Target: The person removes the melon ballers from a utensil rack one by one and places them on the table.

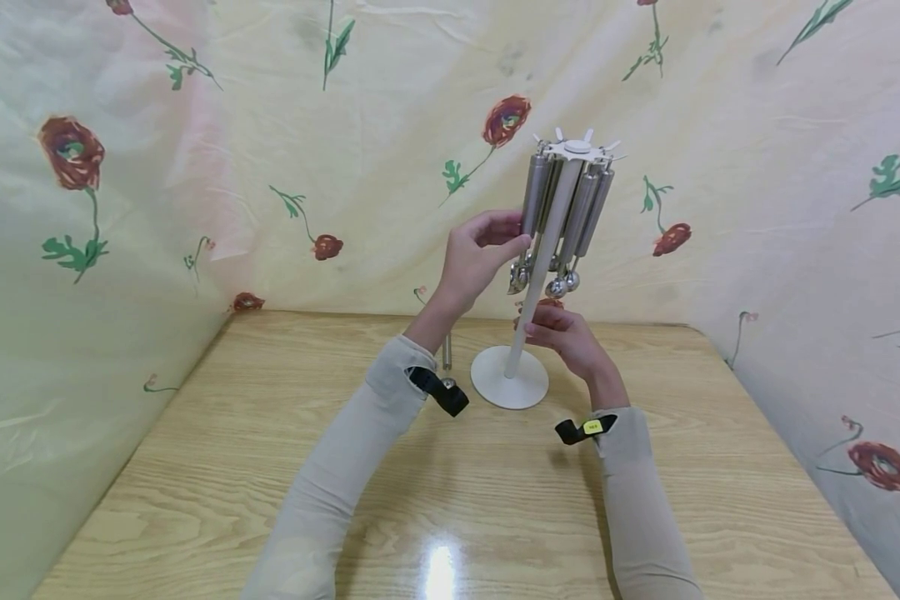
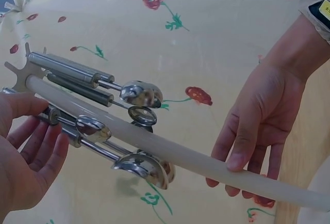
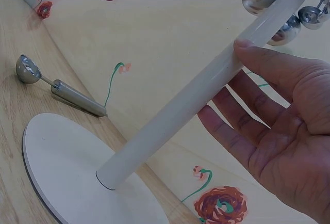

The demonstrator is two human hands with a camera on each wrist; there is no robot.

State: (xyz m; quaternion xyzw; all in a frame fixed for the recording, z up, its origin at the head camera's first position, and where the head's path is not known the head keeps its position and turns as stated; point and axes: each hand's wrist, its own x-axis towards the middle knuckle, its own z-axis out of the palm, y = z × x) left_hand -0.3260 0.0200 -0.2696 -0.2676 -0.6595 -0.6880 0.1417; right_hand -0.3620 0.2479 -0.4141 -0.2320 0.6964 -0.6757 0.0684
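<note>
A white stand (image 1: 516,356) with a round base and a star-shaped top rises from the table. Several metal scoops (image 1: 587,212) with thick cylindrical handles and round bowls hang from its top arms. My left hand (image 1: 474,258) reaches in at the stand's left side. Its thumb and fingers pinch the handle of one hanging scoop (image 2: 93,128), seen in the left wrist view. Lower down, my right hand (image 1: 570,337) holds the white pole (image 3: 170,121) between thumb and fingers, above the base.
Another metal scoop (image 3: 77,97) lies on the wooden table (image 1: 217,467) beside the base, partly behind my left forearm in the head view. A floral cloth (image 1: 390,167) hangs behind the table and along both sides.
</note>
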